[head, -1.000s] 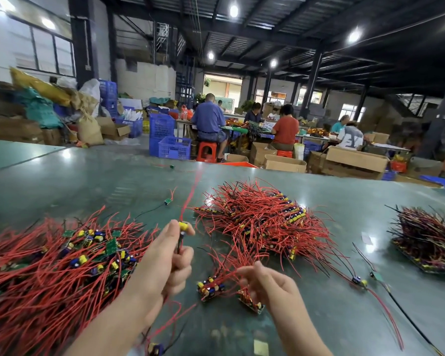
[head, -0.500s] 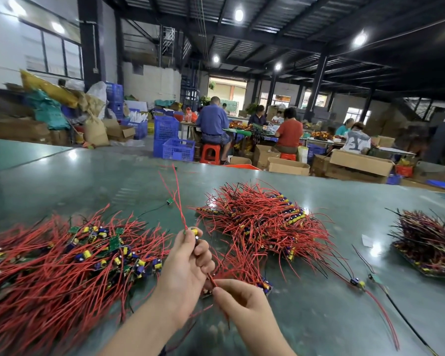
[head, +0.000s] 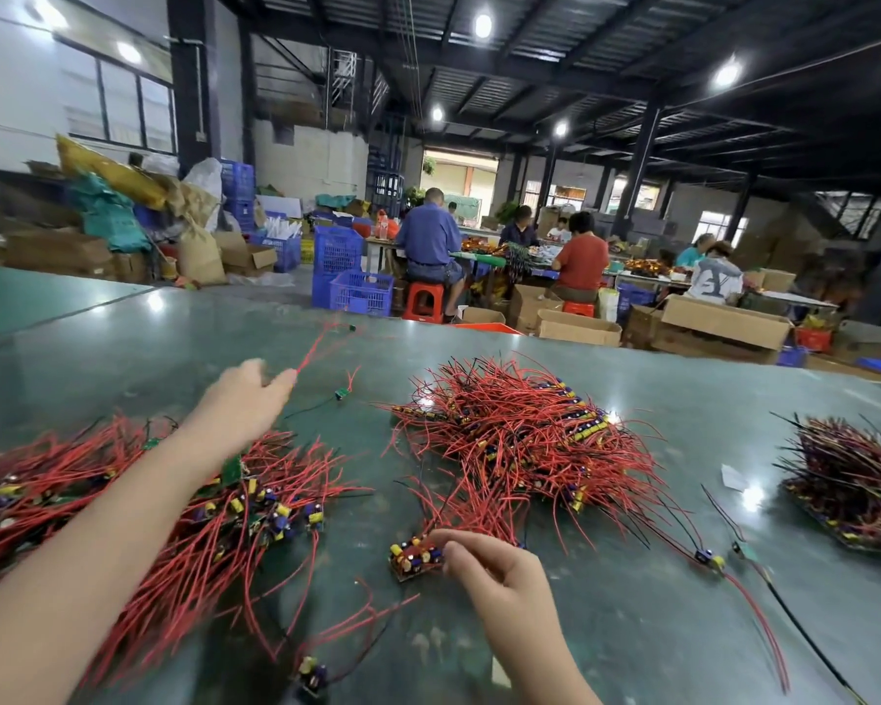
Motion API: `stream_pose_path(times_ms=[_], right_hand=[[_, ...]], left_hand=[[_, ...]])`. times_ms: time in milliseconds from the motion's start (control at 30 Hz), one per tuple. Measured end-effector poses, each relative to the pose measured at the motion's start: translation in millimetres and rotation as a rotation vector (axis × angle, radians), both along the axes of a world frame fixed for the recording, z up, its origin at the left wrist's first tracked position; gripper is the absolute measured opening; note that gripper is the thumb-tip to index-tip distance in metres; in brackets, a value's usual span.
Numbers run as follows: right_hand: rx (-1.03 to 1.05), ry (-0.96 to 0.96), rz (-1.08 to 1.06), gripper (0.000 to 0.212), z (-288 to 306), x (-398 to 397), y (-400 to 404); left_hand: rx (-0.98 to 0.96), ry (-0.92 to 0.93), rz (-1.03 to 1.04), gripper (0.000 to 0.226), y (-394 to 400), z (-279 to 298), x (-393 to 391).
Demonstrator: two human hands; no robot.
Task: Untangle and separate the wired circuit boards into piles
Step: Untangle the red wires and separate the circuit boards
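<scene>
On the green counter, the right hand pinches a small circuit board studded with yellow capacitors, red wires trailing far into the middle pile. The left hand grips one red wire above the left pile.

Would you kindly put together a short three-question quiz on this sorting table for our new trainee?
1. True or false: the right hand pinches a small circuit board near the table.
2. What does the left hand hold? A) a red wire B) a blue crate C) a cardboard box
3. Fill in: the darker pile lies at the far ____ of the table.

Key: 1 true; 2 A, the red wire; 3 right.
</scene>
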State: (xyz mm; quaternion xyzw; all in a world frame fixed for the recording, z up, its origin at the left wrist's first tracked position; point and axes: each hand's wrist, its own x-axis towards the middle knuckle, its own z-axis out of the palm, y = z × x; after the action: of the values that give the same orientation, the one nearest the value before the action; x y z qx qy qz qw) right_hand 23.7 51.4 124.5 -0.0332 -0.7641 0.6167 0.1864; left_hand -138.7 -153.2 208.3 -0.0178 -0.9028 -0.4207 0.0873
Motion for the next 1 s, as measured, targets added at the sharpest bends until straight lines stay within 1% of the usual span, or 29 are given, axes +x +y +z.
stream_pose_path(times_ms=[33,67,100,133,167,200,233,267,300,333,400,433,500,567,633,667,733,767,800,900,933,1000], right_hand=[[-0.055,-0.008,-0.018,0.027,0.1,-0.4,1.6],[-0.102,-0.015,-0.025,0.029,0.3,-1.0,3.1],[-0.141,-0.023,-0.029,0.030,0.4,-1.3,4.5],[-0.173,-0.033,-0.031,0.030,0.3,-1.4,5.2],[-0.201,-0.042,-0.033,0.029,0.6,-1.5,5.7],[-0.218,-0.053,-0.032,0.029,0.5,-1.5,6.1],[-0.224,-0.062,-0.027,0.029,0.6,-1.5,6.3],[-0.219,-0.071,-0.016,0.029,0.5,-1.4,6.3],[-0.211,-0.078,-0.004,0.030,0.7,-1.1,5.6],[-0.206,-0.082,0.009,0.030,0.9,-0.6,4.9],[-0.220,-0.085,0.014,0.029,1.3,-0.3,3.7],[-0.237,-0.084,0.001,0.029,1.4,-0.5,3.8],[-0.289,-0.083,-0.027,0.029,1.1,-1.5,5.6],[-0.336,-0.088,-0.033,0.029,0.9,-2.3,8.3],[-0.351,-0.091,-0.028,0.029,1.4,-2.3,9.4],[-0.354,-0.091,-0.025,0.028,1.6,-2.0,9.5],[-0.370,-0.085,-0.021,0.028,1.3,-1.4,8.7],[-0.381,-0.080,-0.022,0.027,1.1,-1.0,8.7],[-0.391,-0.072,-0.025,0.026,0.7,-0.7,9.0],[-0.405,-0.059,-0.023,0.026,0.4,0.3,9.5],[-0.409,-0.057,-0.023,0.026,0.7,0.4,9.4],[-0.421,-0.042,-0.025,0.025,1.9,0.0,8.9]], left_hand=[[-0.307,0.074,0.075,0.057,-4.5,-4.4,-2.0],[-0.469,0.126,0.051,0.065,-6.1,-6.7,3.7],[-0.532,0.111,-0.070,0.065,-6.0,-10.2,11.9],[-0.522,0.032,-0.272,0.059,-4.8,-13.5,23.2],[-0.548,-0.137,-0.488,0.056,0.2,-17.0,37.8],[-0.647,-0.317,-0.674,0.063,5.9,-23.2,53.0],[-0.780,-0.434,-0.808,0.074,11.5,-32.0,67.5],[-0.930,-0.456,-0.879,0.078,15.9,-42.1,79.7],[-1.033,-0.406,-0.902,0.072,20.3,-52.0,88.3],[-1.065,-0.330,-0.898,0.058,24.5,-60.1,92.8],[-0.976,-0.227,-0.844,0.025,31.1,-66.4,95.3],[-0.932,-0.219,-0.813,0.020,33.2,-65.1,95.8],[-0.884,-0.268,-0.781,0.031,34.1,-61.7,95.2],[-0.910,-0.338,-0.809,0.040,35.5,-61.5,96.7],[-0.954,-0.339,-0.877,0.038,36.2,-65.3,97.1],[-0.947,-0.321,-0.903,0.037,35.6,-65.7,96.4],[-0.872,-0.265,-0.904,0.037,33.5,-59.9,92.4],[-0.783,-0.235,-0.870,0.036,32.6,-54.9,89.2],[-0.650,-0.204,-0.816,0.035,32.5,-49.0,85.0],[-0.092,-0.112,-0.675,0.034,39.7,-35.5,73.3],[0.072,-0.088,-0.660,0.036,45.6,-33.3,71.7],[0.324,-0.063,-0.685,0.041,59.2,-32.9,73.3]])
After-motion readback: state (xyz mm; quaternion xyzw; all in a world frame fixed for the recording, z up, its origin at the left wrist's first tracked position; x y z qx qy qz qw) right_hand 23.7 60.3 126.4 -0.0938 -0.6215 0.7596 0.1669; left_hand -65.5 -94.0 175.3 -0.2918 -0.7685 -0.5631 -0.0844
